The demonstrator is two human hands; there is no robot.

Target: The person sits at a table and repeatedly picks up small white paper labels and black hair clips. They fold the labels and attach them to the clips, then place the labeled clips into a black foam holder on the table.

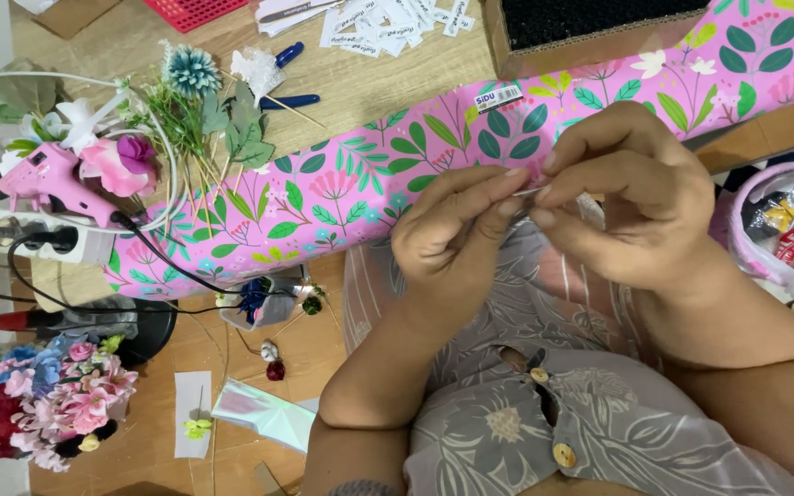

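Wooden tabletop (pixel 388 73) fills the upper background, and a long roll of pink wrapping paper (pixel 342 188) printed with green leaves and flowers lies diagonally across it, from lower left to upper right. Your left hand (pixel 457 234) and right hand (pixel 622 197) meet just below the roll's middle, over your lap. Both hands are pinched narrow: thumb and forefinger of each close on a thin, pale wire-like piece (pixel 530 192) held between them; it is too small to identify further. The remaining fingers of your right hand curl loosely above the pinch. To the left, a pink glue gun (pixel 48 184) rests on a white power strip (pixel 29 239), with a black cord running under the roll. Just beside the gun lies a bunch of artificial flowers and leaves (pixel 186 110), and blue-handled scissors (pixel 282 78) sit behind it. White paper tags (pixel 388 23) are scattered at the top edge. At lower left, a mixed bouquet (pixel 52 404) of pink, blue and red flowers stands well apart from your hands. A pink basket (pixel 737 243) holding wrapped items sits at the right edge.
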